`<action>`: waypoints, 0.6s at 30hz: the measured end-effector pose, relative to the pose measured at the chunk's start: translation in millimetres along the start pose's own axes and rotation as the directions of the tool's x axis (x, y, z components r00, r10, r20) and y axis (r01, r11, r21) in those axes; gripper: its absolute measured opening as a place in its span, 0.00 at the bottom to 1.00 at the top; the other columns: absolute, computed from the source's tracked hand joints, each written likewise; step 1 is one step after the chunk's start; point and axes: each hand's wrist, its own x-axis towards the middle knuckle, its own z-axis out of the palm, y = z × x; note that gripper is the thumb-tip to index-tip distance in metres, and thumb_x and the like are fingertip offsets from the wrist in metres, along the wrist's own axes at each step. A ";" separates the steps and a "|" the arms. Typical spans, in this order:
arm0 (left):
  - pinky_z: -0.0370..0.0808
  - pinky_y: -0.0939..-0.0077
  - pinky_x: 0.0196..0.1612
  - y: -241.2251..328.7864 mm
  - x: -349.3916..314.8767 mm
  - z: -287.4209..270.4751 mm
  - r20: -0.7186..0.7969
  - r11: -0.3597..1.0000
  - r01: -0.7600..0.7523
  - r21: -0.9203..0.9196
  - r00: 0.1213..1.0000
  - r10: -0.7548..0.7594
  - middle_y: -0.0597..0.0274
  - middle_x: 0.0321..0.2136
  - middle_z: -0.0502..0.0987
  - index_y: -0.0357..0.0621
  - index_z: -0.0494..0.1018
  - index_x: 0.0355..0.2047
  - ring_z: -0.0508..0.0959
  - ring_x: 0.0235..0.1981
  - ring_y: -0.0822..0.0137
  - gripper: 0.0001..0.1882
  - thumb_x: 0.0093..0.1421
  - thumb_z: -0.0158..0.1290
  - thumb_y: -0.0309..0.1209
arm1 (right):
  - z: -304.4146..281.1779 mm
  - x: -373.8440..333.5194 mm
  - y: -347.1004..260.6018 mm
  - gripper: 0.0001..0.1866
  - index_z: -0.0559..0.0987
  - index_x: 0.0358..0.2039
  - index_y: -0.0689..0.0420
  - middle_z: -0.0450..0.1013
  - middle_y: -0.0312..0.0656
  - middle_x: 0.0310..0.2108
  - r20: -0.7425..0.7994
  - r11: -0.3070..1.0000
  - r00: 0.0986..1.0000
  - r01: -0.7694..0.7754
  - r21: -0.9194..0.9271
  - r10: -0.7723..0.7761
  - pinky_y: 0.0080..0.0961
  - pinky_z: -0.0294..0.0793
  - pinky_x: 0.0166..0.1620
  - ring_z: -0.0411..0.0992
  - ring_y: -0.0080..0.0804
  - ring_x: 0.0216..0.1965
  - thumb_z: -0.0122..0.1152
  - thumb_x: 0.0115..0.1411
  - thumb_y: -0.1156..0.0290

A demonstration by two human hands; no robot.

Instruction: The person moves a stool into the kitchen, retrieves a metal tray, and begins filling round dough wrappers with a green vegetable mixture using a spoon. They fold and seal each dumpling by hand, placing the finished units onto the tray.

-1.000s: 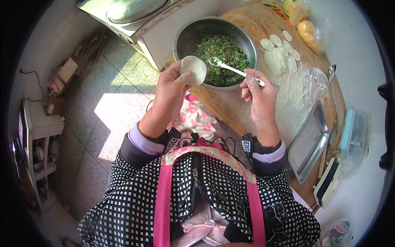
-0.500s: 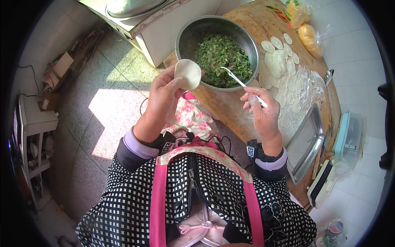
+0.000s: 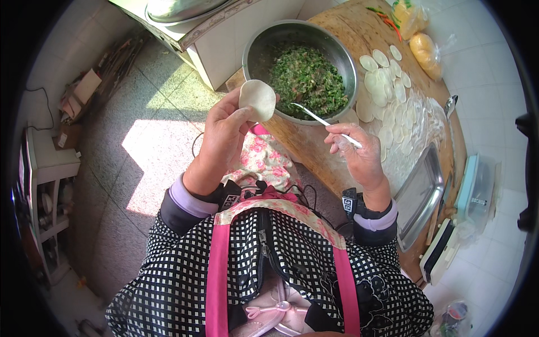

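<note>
My left hand point(image 3: 224, 132) holds a round white dough wrapper point(image 3: 257, 99) flat on its fingers, just left of a steel bowl point(image 3: 337, 50) full of chopped green filling point(image 3: 303, 76). My right hand point(image 3: 356, 154) grips a thin metal spoon point(image 3: 323, 120) whose tip lies over the bowl's near rim. Both hands are dusted with flour. Several more round wrappers point(image 3: 393, 106) lie spread on the wooden board point(image 3: 348, 28) to the right of the bowl.
A steel tray point(image 3: 418, 196) sits at the board's near right edge. Plastic bags point(image 3: 424, 50) with yellow contents lie at the far right. A white cabinet with a lid point(image 3: 185, 11) stands beyond the bowl. Sunlit tile floor point(image 3: 112, 146) lies left, with shelves point(image 3: 45, 185).
My right hand has drawn the spoon back from the middle of the filling to the bowl's near rim. My left hand keeps the wrapper raised beside the bowl.
</note>
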 end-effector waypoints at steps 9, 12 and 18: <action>0.66 0.67 0.57 -1.8 0.3 0.2 -0.037 1.000 -0.017 0.026 0.999 0.018 0.39 0.48 0.70 0.23 0.59 0.54 0.71 0.53 0.55 0.23 0.56 0.38 0.19 | 2.8 10.0 4.3 0.14 0.73 0.41 0.64 0.74 0.43 0.27 0.043 0.867 0.965 -0.253 0.429 0.260 0.13 0.68 0.24 0.72 0.23 0.23 0.49 0.64 0.66; 0.66 0.67 0.57 -0.8 1.1 -0.7 -0.053 0.998 -0.056 0.015 0.997 0.057 0.39 0.48 0.70 0.23 0.60 0.53 0.71 0.52 0.56 0.23 0.55 0.38 0.19 | 1.2 13.3 7.3 0.16 0.72 0.41 0.65 0.74 0.45 0.27 0.013 0.739 0.923 -0.315 0.595 0.383 0.14 0.68 0.23 0.72 0.24 0.23 0.50 0.64 0.63; 0.65 0.68 0.57 1.8 2.2 0.1 -0.040 0.998 -0.064 -0.003 0.997 0.064 0.39 0.48 0.70 0.22 0.59 0.53 0.71 0.52 0.56 0.23 0.55 0.38 0.19 | -6.9 13.3 11.4 0.17 0.72 0.41 0.66 0.74 0.48 0.26 -0.123 0.743 0.923 -0.207 0.637 0.364 0.15 0.68 0.22 0.72 0.25 0.21 0.50 0.64 0.62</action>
